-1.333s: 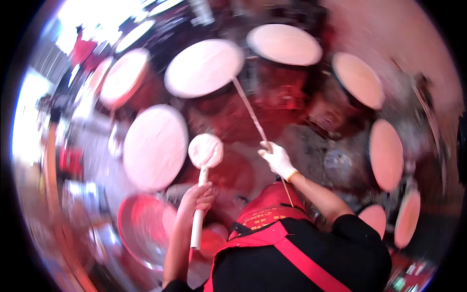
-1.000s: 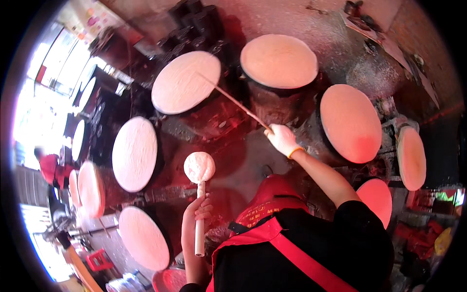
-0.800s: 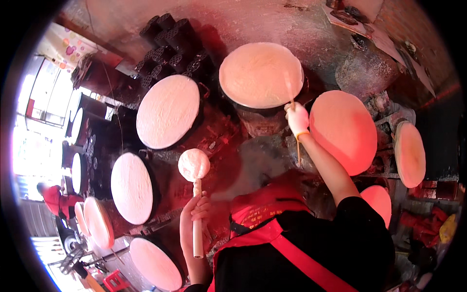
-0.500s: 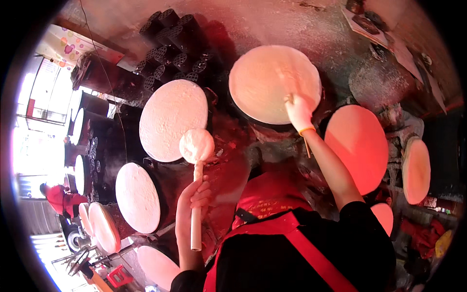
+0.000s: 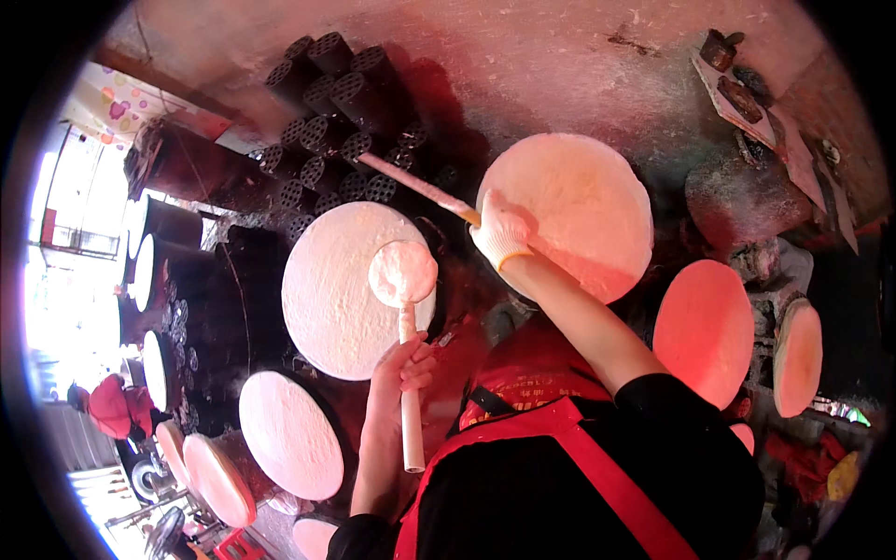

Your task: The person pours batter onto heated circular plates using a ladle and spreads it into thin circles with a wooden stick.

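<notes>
My left hand [image 5: 403, 362] is bare and closed around the pale pipe-like handle of a round-headed ladle [image 5: 403, 271]. The ladle's head is coated in white and overlaps the right part of a large pale round griddle top [image 5: 341, 303]. In a white knitted glove, my right hand [image 5: 502, 230] is closed on a thin wooden stick [image 5: 411, 182], which points up and to the left. That hand is at the left edge of another round griddle top [image 5: 574, 210], covered with a pale, flat layer. Whether the hand touches the layer, I cannot tell.
A pile of black perforated coal briquettes [image 5: 355, 98] stands against the wall. More round tops surround me: a reddish one [image 5: 705, 331] at right, a white one [image 5: 291, 434] at lower left. A person in red [image 5: 117, 406] is at far left.
My right hand has moved left across the far round top to its left edge. The stick has swung round to point up and left. My left hand still holds the ladle; the view has shifted.
</notes>
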Available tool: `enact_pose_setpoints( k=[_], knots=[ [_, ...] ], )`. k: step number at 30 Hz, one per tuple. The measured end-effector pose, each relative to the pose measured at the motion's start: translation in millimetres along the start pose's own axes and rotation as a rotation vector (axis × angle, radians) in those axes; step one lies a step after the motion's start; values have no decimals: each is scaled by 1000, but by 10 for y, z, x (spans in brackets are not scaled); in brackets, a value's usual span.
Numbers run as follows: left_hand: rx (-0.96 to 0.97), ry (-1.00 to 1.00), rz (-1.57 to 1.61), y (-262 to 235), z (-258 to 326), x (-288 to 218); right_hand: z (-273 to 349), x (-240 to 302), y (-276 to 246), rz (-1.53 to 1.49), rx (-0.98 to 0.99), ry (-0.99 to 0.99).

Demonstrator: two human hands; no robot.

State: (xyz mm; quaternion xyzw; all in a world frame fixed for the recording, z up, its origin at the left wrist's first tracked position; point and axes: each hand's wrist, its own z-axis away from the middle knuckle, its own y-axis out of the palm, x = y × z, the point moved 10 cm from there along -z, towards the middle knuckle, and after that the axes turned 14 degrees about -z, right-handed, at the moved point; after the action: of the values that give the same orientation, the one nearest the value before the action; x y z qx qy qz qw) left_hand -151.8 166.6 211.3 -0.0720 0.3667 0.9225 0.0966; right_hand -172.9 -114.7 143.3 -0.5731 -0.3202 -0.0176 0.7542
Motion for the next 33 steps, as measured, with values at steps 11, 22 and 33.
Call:
enact_pose_setpoints(
  k=[11, 22, 33],
  knots=[
    [63, -101, -218, 594, -619, -280, -155, -555, -1510, -718, 70, 117],
    [434, -514, 99, 1739, -872, 367, 2572, -3216, -6565, -933, -800, 159],
    [348, -226, -17, 2475, -329, 1317, 5378, -7182, -7007, -1105, -1411, 417]
  ],
)
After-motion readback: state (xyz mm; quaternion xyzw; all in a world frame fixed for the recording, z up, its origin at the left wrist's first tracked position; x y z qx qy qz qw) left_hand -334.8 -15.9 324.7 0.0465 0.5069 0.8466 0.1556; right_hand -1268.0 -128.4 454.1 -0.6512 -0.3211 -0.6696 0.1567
